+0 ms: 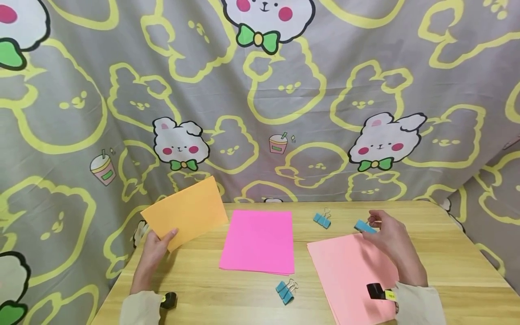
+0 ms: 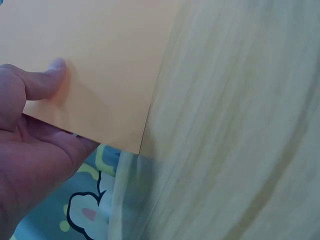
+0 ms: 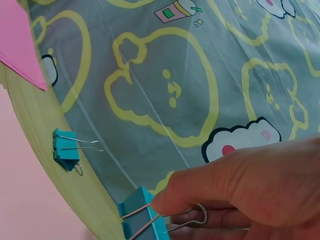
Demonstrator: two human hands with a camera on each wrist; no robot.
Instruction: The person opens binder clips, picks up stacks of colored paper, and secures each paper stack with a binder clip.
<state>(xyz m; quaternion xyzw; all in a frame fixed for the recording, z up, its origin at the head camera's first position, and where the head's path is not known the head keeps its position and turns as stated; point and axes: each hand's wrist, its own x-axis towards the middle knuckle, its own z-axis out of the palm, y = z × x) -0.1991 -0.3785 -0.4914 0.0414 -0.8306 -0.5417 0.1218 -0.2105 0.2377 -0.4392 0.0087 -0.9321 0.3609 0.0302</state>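
At the left, my left hand [image 1: 156, 247] grips a sheet or stack of orange paper [image 1: 188, 212] by its lower edge, with the thumb [image 2: 45, 82] flat on its face and the fingers behind. The paper is held tilted above the table. My right hand [image 1: 393, 239] pinches a blue binder clip [image 1: 365, 226] beyond the far edge of the light pink paper [image 1: 349, 271]. In the right wrist view the thumb presses on a wire handle of this clip [image 3: 141, 212], and the fingers lie partly hidden below.
A stack of bright pink paper [image 1: 260, 241] lies mid-table. One blue binder clip [image 1: 322, 220] sits behind it to the right, another [image 1: 285, 292] in front. The wooden table [image 1: 211, 289] meets a patterned grey curtain [image 1: 239, 140] at its far edge.
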